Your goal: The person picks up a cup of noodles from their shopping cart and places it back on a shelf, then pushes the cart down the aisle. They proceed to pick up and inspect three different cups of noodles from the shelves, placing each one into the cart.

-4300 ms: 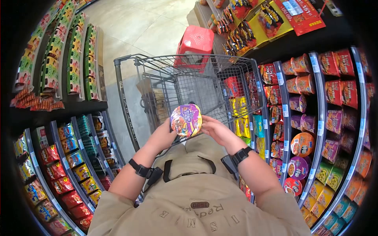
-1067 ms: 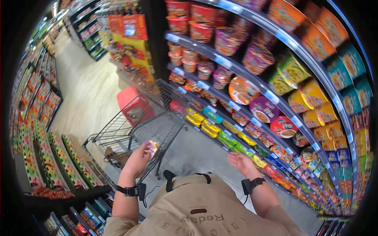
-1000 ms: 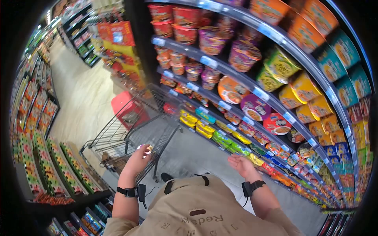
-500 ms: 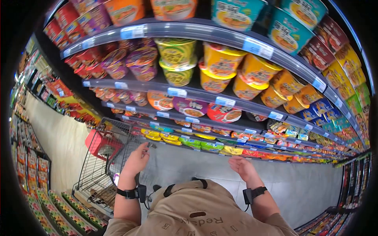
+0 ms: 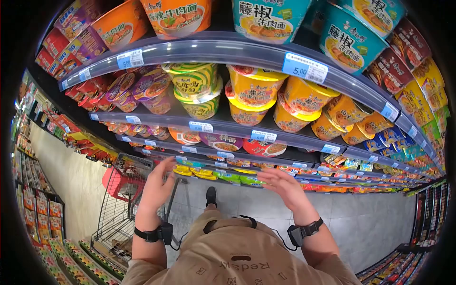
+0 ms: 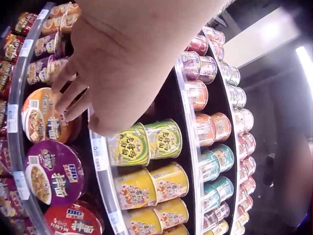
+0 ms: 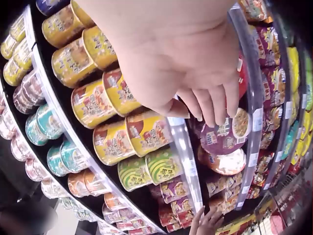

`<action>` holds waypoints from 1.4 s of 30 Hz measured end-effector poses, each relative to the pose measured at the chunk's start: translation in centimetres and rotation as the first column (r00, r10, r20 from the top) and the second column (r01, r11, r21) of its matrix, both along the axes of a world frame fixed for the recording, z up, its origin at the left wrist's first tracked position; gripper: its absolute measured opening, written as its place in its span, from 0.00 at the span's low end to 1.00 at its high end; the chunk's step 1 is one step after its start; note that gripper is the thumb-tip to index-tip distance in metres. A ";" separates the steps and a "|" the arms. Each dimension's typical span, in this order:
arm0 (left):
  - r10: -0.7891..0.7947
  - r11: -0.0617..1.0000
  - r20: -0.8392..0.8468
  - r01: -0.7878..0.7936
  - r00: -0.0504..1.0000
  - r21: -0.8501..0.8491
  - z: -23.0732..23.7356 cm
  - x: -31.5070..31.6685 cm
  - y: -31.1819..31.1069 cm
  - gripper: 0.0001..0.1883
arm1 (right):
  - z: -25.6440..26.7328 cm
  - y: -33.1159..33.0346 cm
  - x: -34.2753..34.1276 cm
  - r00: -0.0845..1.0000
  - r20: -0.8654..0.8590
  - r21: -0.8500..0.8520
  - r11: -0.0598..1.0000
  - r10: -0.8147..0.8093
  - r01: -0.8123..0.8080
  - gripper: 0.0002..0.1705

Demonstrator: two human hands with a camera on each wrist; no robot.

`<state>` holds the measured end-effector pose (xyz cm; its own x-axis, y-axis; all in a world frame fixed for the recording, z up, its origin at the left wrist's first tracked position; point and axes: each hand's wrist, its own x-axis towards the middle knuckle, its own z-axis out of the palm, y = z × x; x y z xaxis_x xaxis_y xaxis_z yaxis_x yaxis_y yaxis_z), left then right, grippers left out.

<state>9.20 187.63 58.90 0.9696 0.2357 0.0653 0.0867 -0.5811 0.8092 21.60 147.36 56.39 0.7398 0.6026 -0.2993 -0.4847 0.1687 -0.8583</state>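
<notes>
Both hands are raised before a shelf of instant noodles and hold nothing. My left hand (image 5: pixel 156 187) is on the left in the head view, near the lower shelf edges, its fingers loosely extended. On the right, my right hand (image 5: pixel 284 187) has its fingers straight and reaching inward. Nearest above them are stacked yellow noodle cups (image 5: pixel 259 90), green noodle cups (image 5: pixel 194 90) and a purple noodle bowl (image 5: pixel 221 141). In the left wrist view the left hand (image 6: pixel 122 73) overlaps the shelf beside green cups. The right hand (image 7: pixel 181 63) shows its palm in the right wrist view.
A wire shopping cart (image 5: pixel 116 209) stands at the left, with a red stool (image 5: pixel 121 184) seen through its wires. Large teal noodle tubs (image 5: pixel 270 21) fill the top shelf. Price-tag rails (image 5: pixel 213 51) run along the shelf fronts. Grey floor (image 5: pixel 351 213) lies below.
Earlier both hands held a noodle cup over the cart; then the left hand alone held it there and let go. The view has turned right to the shelf, and both hands have lifted towards it.
</notes>
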 end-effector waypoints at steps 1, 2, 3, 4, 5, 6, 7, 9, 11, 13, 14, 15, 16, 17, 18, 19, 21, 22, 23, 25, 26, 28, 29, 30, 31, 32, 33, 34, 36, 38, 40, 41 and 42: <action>-0.004 1.000 0.002 0.004 1.000 -0.001 0.7 0.8 0.4 0.26 | 1.0 1.0 0.6 0.999 0.040 0.015 0.999 0.027 -0.028 0.29; 0.005 1.000 0.051 -0.007 0.999 0.029 1.6 1.6 0.7 0.25 | 2.1 1.9 1.1 0.995 0.080 0.029 0.998 0.053 -0.056 0.31; 0.013 0.998 0.099 -0.019 0.995 0.058 2.6 2.5 1.0 0.24 | 3.4 3.0 1.6 0.995 0.082 0.028 0.998 0.048 -0.050 0.31; 0.050 0.999 0.122 -0.051 0.991 0.003 4.0 3.5 0.9 0.25 | 4.8 4.0 2.2 0.988 0.143 0.027 0.997 0.064 -0.069 0.30; 0.045 0.999 0.125 -0.045 0.991 0.001 4.8 4.6 1.2 0.25 | 5.6 4.9 2.9 0.976 0.205 0.025 0.996 0.080 -0.087 0.30; 0.042 0.999 0.214 -0.042 0.976 -0.005 5.4 5.7 1.6 0.25 | 6.1 5.7 3.8 0.970 0.218 0.102 0.986 0.109 -0.134 0.32; 0.040 0.999 0.300 -0.038 0.953 -0.012 6.2 6.7 1.9 0.25 | 6.8 6.6 4.4 0.970 0.219 0.101 0.986 0.105 -0.130 0.32; 0.015 1.000 0.289 -0.010 0.957 -0.017 8.1 8.5 2.5 0.25 | 8.6 8.4 5.3 0.891 0.431 0.107 0.973 0.141 -0.206 0.35; -0.019 0.996 0.417 0.053 0.908 -0.071 9.3 10.4 2.7 0.26 | 10.1 10.0 6.6 0.873 0.457 0.105 0.964 0.171 -0.244 0.38; -0.046 0.992 0.426 0.091 0.903 -0.085 9.8 11.9 3.4 0.27 | 11.5 11.6 7.4 0.653 0.729 -0.066 0.971 0.204 -0.230 0.39; -0.041 0.987 0.451 0.107 0.892 -0.121 10.0 12.7 3.5 0.27 | 11.9 12.4 7.6 0.632 0.753 -0.059 0.975 0.185 -0.215 0.40; -0.036 0.980 0.473 0.124 0.881 -0.158 10.1 13.4 3.8 0.28 | 12.6 13.1 7.8 0.633 0.753 -0.057 0.976 0.179 -0.208 0.40; -0.050 0.981 0.474 0.132 0.879 -0.141 10.2 13.9 4.2 0.28 | 13.2 13.7 8.0 0.587 0.790 -0.087 0.979 0.181 -0.184 0.40; -0.058 0.980 0.474 0.140 0.878 -0.139 10.2 14.3 4.5 0.28 | 13.6 14.1 8.3 0.539 0.822 -0.116 0.981 0.184 -0.158 0.41; -0.021 0.974 0.453 0.122 0.891 -0.193 10.2 14.6 4.7 0.28 | 13.6 14.5 8.6 0.538 0.822 -0.120 0.980 0.187 -0.159 0.42; 0.016 0.964 0.429 0.101 0.903 -0.247 10.4 15.0 4.6 0.28 | 13.7 14.7 8.9 0.540 0.822 -0.119 0.981 0.184 -0.153 0.42; 0.000 0.948 0.441 0.140 0.897 -0.286 10.7 15.8 4.8 0.27 | 13.7 15.0 9.5 0.534 0.813 -0.175 0.973 0.229 -0.152 0.42; -0.024 0.959 0.432 0.142 0.902 -0.243 10.5 16.2 5.1 0.26 | 13.8 15.3 9.5 0.539 0.814 -0.192 0.976 0.218 -0.105 0.42; -0.048 0.969 0.422 0.145 0.905 -0.199 10.4 16.6 5.3 0.26 | 14.0 15.6 9.8 0.538 0.815 -0.190 0.977 0.214 -0.101 0.42; -0.064 0.970 0.399 0.151 0.915 -0.191 9.9 16.9 6.2 0.23 | 14.3 16.1 10.3 0.544 0.813 -0.172 0.978 0.208 -0.117 0.42; -0.082 0.969 0.363 0.160 0.928 -0.189 9.9 17.0 6.5 0.22 | 14.3 16.3 10.3 0.546 0.813 -0.170 0.979 0.203 -0.112 0.42; -0.120 0.966 0.376 0.196 0.919 -0.170 9.5 17.5 6.5 0.22 | 14.3 16.7 10.4 0.554 0.808 -0.166 0.979 0.202 -0.115 0.42; -0.125 0.965 0.377 0.200 0.918 -0.169 9.6 17.5 6.4 0.22 | 14.3 16.9 10.4 0.554 0.808 -0.166 0.980 0.199 -0.110 0.42; -0.122 0.959 0.373 0.207 0.920 -0.195 9.5 17.4 6.2 0.23 | 14.2 17.0 10.4 0.525 0.830 -0.160 0.982 0.190 -0.101 0.42; -0.119 0.952 0.369 0.211 0.922 -0.222 9.6 17.3 6.0 0.23 | 14.2 17.1 10.4 0.495 0.850 -0.155 0.983 0.182 -0.095 0.42; -0.119 0.952 0.372 0.212 0.921 -0.221 9.7 17.3 5.8 0.23 | 14.3 17.0 10.4 0.492 0.851 -0.155 0.983 0.182 -0.095 0.42; -0.120 0.942 0.386 0.227 0.915 -0.246 10.0 17.3 5.5 0.23 | 14.5 16.9 10.3 0.556 0.805 -0.154 0.978 0.208 -0.143 0.42; -0.119 0.932 0.400 0.241 0.909 -0.271 10.2 17.0 5.3 0.24 | 14.6 16.8 10.2 0.614 0.753 -0.150 0.970 0.239 -0.193 0.41; -0.146 0.945 0.388 0.244 0.910 -0.216 10.6 16.2 5.6 0.26 | 14.0 16.5 9.9 0.593 0.778 -0.110 0.974 0.208 -0.196 0.41; -0.171 0.956 0.371 0.245 0.913 -0.163 10.9 15.1 5.3 0.28 | 13.9 16.3 9.3 0.574 0.799 -0.071 0.976 0.178 -0.204 0.41; -0.121 0.954 0.427 0.223 0.896 -0.198 11.0 13.9 4.6 0.33 | 14.2 16.1 8.8 0.571 0.804 -0.002 0.962 0.165 -0.274 0.40; -0.113 0.956 0.431 0.217 0.895 -0.200 10.9 13.3 4.3 0.33 | 14.2 15.8 8.3 0.567 0.806 -0.005 0.960 0.170 -0.281 0.40; -0.118 0.956 0.442 0.222 0.889 -0.192 10.8 12.5 4.0 0.34 | 14.2 15.5 7.8 0.580 0.796 0.002 0.958 0.173 -0.288 0.40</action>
